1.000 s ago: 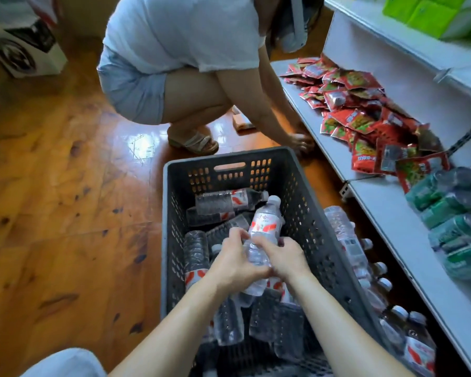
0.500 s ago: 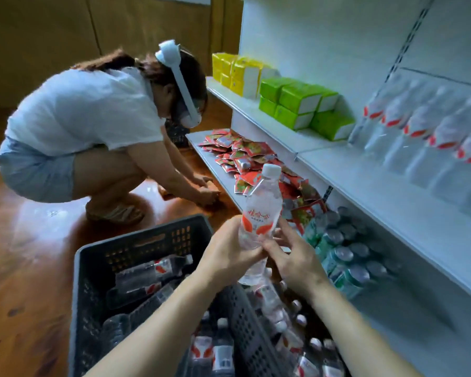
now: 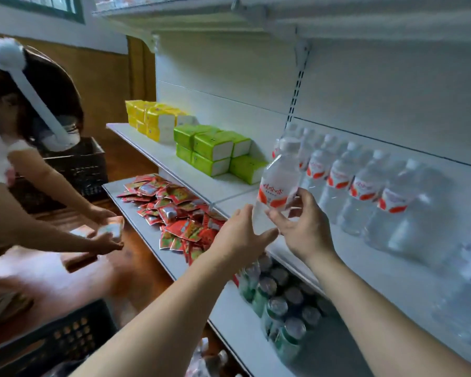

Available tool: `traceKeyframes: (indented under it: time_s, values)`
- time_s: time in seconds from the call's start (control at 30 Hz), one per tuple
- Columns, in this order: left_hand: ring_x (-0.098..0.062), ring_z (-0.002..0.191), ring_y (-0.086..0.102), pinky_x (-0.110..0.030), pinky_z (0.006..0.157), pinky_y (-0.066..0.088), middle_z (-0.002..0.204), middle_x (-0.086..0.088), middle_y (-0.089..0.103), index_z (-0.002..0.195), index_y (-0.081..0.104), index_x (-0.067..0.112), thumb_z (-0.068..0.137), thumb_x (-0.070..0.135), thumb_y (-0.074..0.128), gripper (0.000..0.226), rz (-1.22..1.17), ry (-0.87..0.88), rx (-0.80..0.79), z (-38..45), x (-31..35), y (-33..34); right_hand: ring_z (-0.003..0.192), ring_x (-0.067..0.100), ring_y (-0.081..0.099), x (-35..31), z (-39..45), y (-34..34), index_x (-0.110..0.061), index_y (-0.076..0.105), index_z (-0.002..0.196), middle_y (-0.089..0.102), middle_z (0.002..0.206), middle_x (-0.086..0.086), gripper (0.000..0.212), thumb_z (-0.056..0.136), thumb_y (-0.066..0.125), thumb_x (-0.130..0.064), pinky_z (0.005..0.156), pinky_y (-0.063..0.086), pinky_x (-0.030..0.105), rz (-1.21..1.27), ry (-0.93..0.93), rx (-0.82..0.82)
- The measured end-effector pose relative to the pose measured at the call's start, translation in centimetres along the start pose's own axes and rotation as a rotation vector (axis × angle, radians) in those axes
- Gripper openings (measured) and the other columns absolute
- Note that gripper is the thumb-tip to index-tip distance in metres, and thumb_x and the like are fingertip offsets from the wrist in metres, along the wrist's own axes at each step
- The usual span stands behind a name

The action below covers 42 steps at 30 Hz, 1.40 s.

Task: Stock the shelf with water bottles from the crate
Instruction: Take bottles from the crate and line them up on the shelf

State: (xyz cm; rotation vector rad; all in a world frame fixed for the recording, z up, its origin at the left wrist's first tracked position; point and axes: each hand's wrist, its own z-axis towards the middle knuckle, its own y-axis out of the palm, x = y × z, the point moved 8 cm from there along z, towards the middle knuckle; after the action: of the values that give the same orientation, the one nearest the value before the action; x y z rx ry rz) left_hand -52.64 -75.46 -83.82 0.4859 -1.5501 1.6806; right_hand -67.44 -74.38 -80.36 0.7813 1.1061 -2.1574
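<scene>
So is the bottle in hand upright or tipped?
Tipped slightly: the water bottle leans with its cap toward the shelved row, gripped low by the left hand and right hand.

clear plastic bottle, matt white shelf

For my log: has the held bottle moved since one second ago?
Yes. The bottle, held by both hands, rose out of the crate to the shelf.

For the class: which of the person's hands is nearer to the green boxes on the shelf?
Left. The left hand lies below the green boxes; the right hand, holding the bottle, is farther along the shelf.
</scene>
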Motion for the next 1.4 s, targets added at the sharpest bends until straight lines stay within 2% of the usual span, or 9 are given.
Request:
traceKeyframes:
  time_s: [0.1,0.27,0.37,0.5,0.67,0.83,1.03,1.27,1.4]
  values:
    - [-0.03,0.146,0.032,-0.045,0.119,0.029,0.158,-0.009,0.034,0.155,0.028,0.015,0.104,0.05,0.035,0.062,0.252,-0.031,-0.192,2.7,-1.8,3.4,0.084,0.018,0.066,2.7,3.3,1.0,-0.023,0.055,0.11,0.065,0.095,-0.012,0.045,0.08,0.078,-0.045,0.077,0.054,0.035,0.001,0.034,0.059]
    - [-0.034,0.137,0.037,-0.056,0.115,0.028,0.138,-0.007,0.047,0.14,0.042,0.027,0.106,0.046,0.025,0.042,0.627,0.033,-0.313,6.2,-4.9,6.0,0.095,0.02,0.063,5.5,7.4,3.6,-0.023,0.053,0.101,0.064,0.101,-0.008,0.035,0.085,0.074,-0.044,0.074,0.04,0.027,-0.032,0.01,0.128]
    - [-0.03,0.133,0.039,-0.051,0.113,0.027,0.138,-0.002,0.049,0.134,0.05,0.029,0.1,0.06,0.03,0.05,0.664,0.078,-0.263,8.5,-5.6,6.3,0.101,0.02,0.06,6.5,9.6,5.8,-0.016,0.056,0.11,0.065,0.111,-0.001,0.041,0.088,0.07,-0.047,0.077,0.039,0.027,-0.057,-0.06,0.155]
    - [-0.029,0.118,0.048,-0.047,0.101,0.04,0.131,-0.001,0.056,0.13,0.055,0.029,0.088,0.077,0.039,0.067,0.711,0.096,-0.336,11.4,-6.2,6.6,0.115,0.025,0.057,7.8,11.9,8.2,-0.006,0.052,0.125,0.06,0.123,0.008,0.054,0.09,0.066,-0.045,0.09,0.041,0.03,-0.062,-0.079,0.188]
    - [-0.031,0.119,0.048,-0.043,0.098,0.041,0.132,-0.004,0.055,0.135,0.054,0.027,0.085,0.079,0.044,0.073,0.741,0.107,-0.392,12.1,-6.2,6.6,0.122,0.027,0.053,8.3,15.0,10.3,-0.005,0.051,0.131,0.058,0.128,0.011,0.06,0.087,0.073,-0.04,0.097,0.04,0.033,-0.067,-0.038,0.218]
    - [-0.028,0.121,0.046,-0.043,0.1,0.04,0.136,-0.002,0.053,0.139,0.05,0.029,0.086,0.078,0.046,0.072,0.691,0.113,-0.407,11.8,-6.1,6.2,0.132,0.032,0.046,8.7,17.4,11.7,-0.003,0.028,0.152,0.045,0.145,0.018,0.078,0.094,0.065,-0.038,0.102,0.038,0.037,-0.132,0.039,0.203]
    - [-0.031,0.127,0.043,-0.041,0.105,0.038,0.141,-0.004,0.05,0.139,0.051,0.028,0.088,0.074,0.049,0.07,0.684,0.13,-0.406,11.4,-5.8,6.0,0.127,0.037,0.05,9.1,17.9,12.5,-0.004,0.034,0.148,0.048,0.142,0.018,0.07,0.096,0.061,-0.04,0.097,0.043,0.043,-0.191,0.088,0.252]
    - [-0.031,0.119,0.048,-0.041,0.096,0.04,0.128,-0.005,0.056,0.13,0.057,0.024,0.087,0.075,0.049,0.067,0.69,0.126,-0.402,11.4,-5.6,6.0,0.123,0.037,0.052,8.9,17.5,12.5,-0.005,0.033,0.149,0.048,0.139,0.018,0.066,0.098,0.058,-0.038,0.092,0.045,0.043,-0.286,0.107,0.291]
    - [-0.03,0.12,0.047,-0.038,0.093,0.038,0.135,-0.005,0.055,0.133,0.056,0.026,0.088,0.074,0.048,0.066,0.68,0.135,-0.387,11.3,-5.4,5.9,0.121,0.036,0.054,8.8,17.4,12.4,-0.006,0.034,0.148,0.049,0.136,0.017,0.065,0.098,0.059,-0.037,0.088,0.047,0.043,-0.321,0.115,0.279]
